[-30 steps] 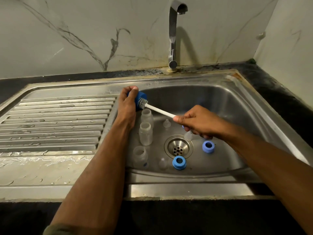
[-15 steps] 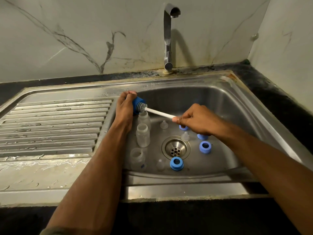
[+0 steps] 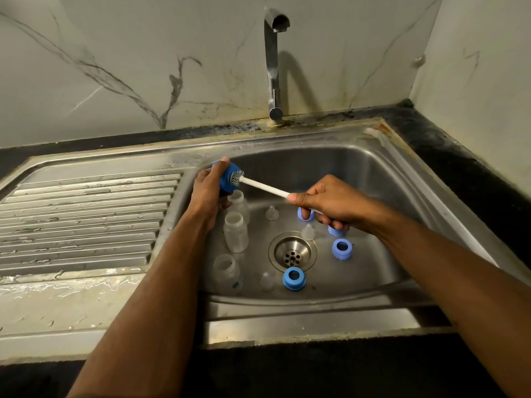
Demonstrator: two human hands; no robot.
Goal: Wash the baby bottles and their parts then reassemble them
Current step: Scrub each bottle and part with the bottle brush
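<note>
While the left hand [image 3: 211, 188] grips the blue ring [image 3: 227, 179], the right hand [image 3: 327, 203] pinches the brush handle [image 3: 264, 188], w/ its axis running straight btwn them, bristles in the ring.

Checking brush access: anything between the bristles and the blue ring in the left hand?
Nothing visible. The brush head already sits in the blue ring's opening, left hand gripping the ring, right hand the handle.

Dim, warm light; faucet [image 3: 273, 61] shadow falls right; edges bow.
</note>
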